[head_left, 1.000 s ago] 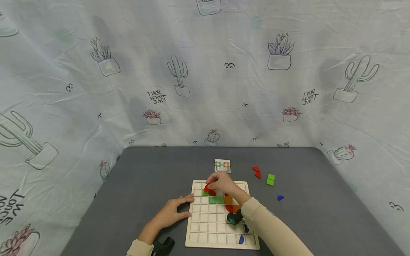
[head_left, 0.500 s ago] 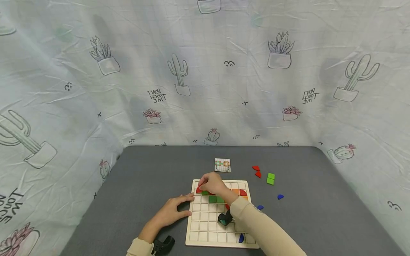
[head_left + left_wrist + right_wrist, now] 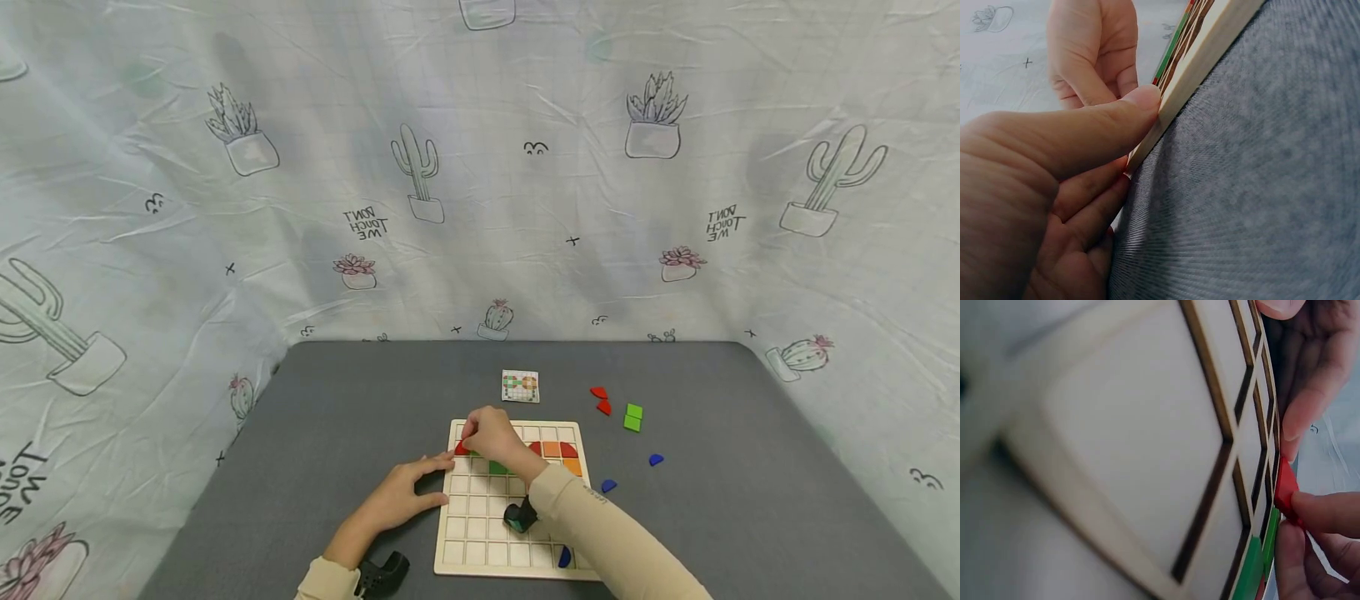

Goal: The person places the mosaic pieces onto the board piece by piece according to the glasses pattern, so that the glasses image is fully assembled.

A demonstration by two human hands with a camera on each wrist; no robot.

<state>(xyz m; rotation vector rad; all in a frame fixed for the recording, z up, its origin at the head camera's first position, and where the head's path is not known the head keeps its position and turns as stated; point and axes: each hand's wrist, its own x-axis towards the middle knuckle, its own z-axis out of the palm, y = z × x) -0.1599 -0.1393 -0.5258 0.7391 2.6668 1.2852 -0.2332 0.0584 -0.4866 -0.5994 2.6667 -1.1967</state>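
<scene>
The wooden grid board lies on the grey table. My right hand reaches over its far left part and pinches a red quarter-circle tile. In the right wrist view, finger and thumb hold that red tile at the board's edge row, beside a green tile. My left hand rests against the board's left edge, thumb and fingertips touching it, fingers fairly straight. Orange tile and red tile sit in the grid to the right. My right forearm hides other cells.
A printed pattern card lies beyond the board. To the right are loose red tiles, green squares and blue tiles. Another blue tile lies on the board's near right part. A patterned cloth hangs behind the table.
My right hand has moved left with the red tile and lowered it to the board's far left cell. My left hand has stayed at the edge.
</scene>
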